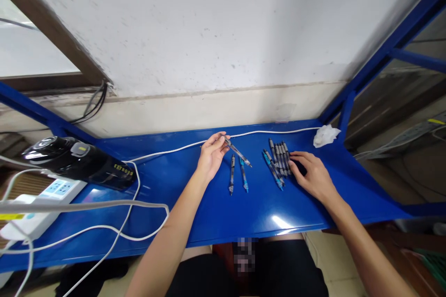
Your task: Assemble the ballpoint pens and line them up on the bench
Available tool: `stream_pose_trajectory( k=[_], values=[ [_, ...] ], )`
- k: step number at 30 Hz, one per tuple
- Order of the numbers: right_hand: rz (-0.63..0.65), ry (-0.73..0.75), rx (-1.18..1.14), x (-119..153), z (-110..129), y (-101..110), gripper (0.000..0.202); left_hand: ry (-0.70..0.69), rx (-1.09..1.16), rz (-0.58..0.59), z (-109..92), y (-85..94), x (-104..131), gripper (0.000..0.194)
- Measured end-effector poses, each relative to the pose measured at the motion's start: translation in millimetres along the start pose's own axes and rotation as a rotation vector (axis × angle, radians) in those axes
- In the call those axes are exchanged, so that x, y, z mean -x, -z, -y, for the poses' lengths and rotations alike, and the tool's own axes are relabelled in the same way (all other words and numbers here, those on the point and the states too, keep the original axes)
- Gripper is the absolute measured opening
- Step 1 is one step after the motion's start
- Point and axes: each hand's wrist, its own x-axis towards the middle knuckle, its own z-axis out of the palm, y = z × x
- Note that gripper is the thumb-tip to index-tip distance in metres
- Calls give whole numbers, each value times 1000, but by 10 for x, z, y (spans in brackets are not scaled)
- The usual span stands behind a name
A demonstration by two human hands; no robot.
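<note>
Left hand [212,153]: fingers [220,141] clamped on one pen [241,154], which is held up off the table with its tip slanted down to the right.
Right hand [311,174]: thumb and index kept a bit apart, right at the edge of the bunch [280,160]; can't be told whether the outermost pen is touched.
Loose pair: a grey pen [232,177] and a blue pen [244,177], laid side by side just below the left hand.
Bunch: several pens packed close together near the right hand, at least one with blue trim; exact count can't be made out.
Progress: partway, by the look of it. One pen is in hand and two are set apart, while the bigger lot is left in the bunch.
Table [223,225]: blue; a white cable [270,131] is strung along the back, crumpled tissue [326,136] dumped back right.
Far left: black bottle [101,167] parked beside a white power strip [52,206].
</note>
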Motion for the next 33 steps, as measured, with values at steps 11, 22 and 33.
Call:
stream_pose_trajectory(
  k=[11,22,33],
  values=[
    [305,4,-665,-973,1059,-62,38,-47,-63,41,49,-34,24,28],
    [345,41,-828,-1200,1039,-585,46,-140,-194,33,61,28,-31,30],
    [86,245,-689,-1062,1065,-724,35,-251,-330,-123,108,-5,21,19]
  ],
)
